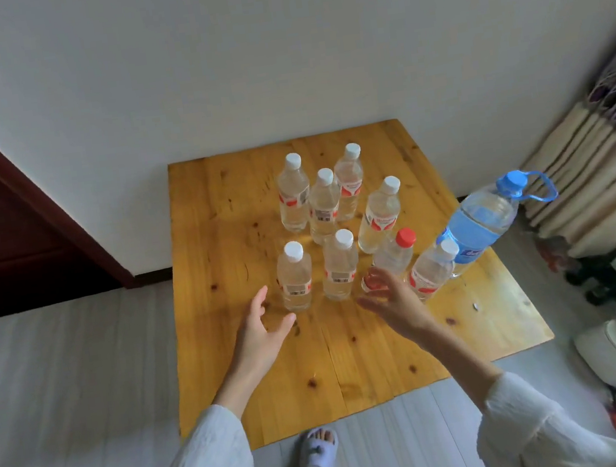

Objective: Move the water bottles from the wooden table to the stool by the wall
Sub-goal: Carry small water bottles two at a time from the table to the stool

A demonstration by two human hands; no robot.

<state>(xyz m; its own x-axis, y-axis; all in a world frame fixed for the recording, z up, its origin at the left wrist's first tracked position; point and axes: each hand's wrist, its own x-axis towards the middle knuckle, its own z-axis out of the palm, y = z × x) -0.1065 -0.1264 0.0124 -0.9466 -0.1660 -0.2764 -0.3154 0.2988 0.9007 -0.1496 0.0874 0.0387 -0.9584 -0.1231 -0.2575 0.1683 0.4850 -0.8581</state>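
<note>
- Hands first: my left hand point(262, 327) hangs over the yellow wooden desk point(237, 360) with fingers spread and holding nothing, and my right hand point(393, 300) is likewise spread and empty, palm turned inward.
- Biggest of the bottles is the large clear water bottle with the blue label, blue cap and loop handle point(481, 222); it stands at the desk's right edge, beyond and to the right of my right hand, so that hand is plainly the nearer one.
- Next, the small clear bottle with the red cap point(393, 253) stands upright just past my right fingertips, partly hidden by them; whether they touch it I cannot tell.
- Just ahead of my left hand, slightly to the right, stands a small clear bottle with a white cap and red label point(294, 278); my thumb and fingers open toward it, not yet around it.
- Every bottle's long axis runs straight up, so I judge a sideways wrap round the body suits each.
- No stool is in view, so nothing has been carried over, as far as I can judge.
</note>
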